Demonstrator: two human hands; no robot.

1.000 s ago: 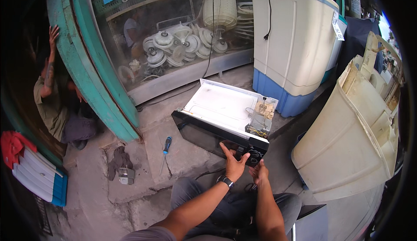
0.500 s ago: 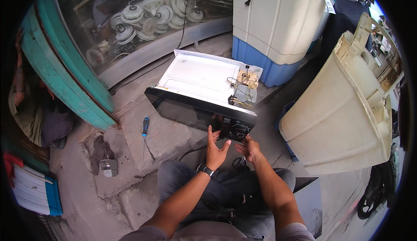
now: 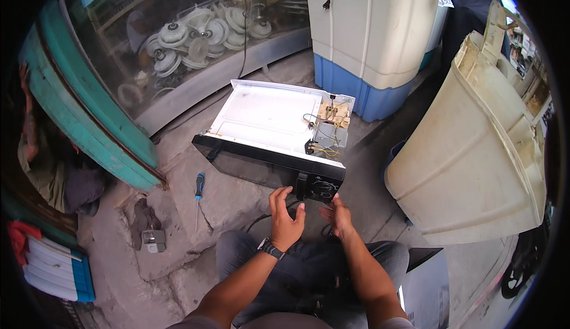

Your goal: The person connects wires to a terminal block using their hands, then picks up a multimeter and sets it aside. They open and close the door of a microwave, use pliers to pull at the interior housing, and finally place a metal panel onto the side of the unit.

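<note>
Toward the middle of the head view, I'm seeing the microwave oven [image 3: 267,121] sitting with wires [image 3: 323,150] showing at its right end. The left hand [image 3: 287,219] is holding nothing, fingers parted near the door [image 3: 252,169]; the right hand [image 3: 339,216] is seemingly touching the near right corner, whether gripping I cannot tell. Lopsided pushing could be tipping the oven or snagging those wires.

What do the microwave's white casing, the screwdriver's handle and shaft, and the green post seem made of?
White casing: probably painted sheet metal; smooth sheen, pressed outlines.
Screwdriver handle: likely plastic, black with blue parts.
Shaft: apparently bare metal, thin, grey.
Green post: perhaps painted wood, scuffed; metal remains possible.
</note>
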